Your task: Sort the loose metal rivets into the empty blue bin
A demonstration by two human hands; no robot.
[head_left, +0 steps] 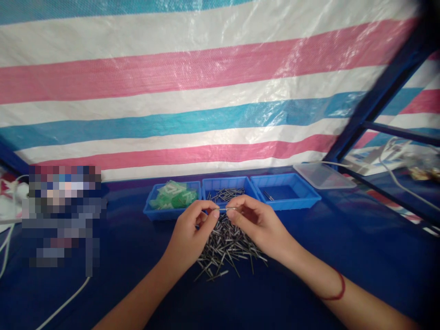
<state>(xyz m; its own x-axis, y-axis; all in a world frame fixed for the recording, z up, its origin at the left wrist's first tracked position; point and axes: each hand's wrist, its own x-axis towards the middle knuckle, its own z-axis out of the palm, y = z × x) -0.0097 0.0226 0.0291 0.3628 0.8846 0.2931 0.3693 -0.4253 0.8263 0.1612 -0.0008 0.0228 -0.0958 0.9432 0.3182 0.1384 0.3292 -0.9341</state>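
Spanning left grip (191, 228) and right grip (261, 223): metal pin (222, 209).

Dk blue table (134, 256) w/ metal-pin pile (228, 245), 3 bins (225, 183), clr lid (325, 177)

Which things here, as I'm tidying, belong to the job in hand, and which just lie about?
Likely job:
pin in left hand and right hand
pin pile
middle tray and right tray, holding pins

Probably lying about:
clear plastic lid
white cable
left tray of green plastic, perhaps
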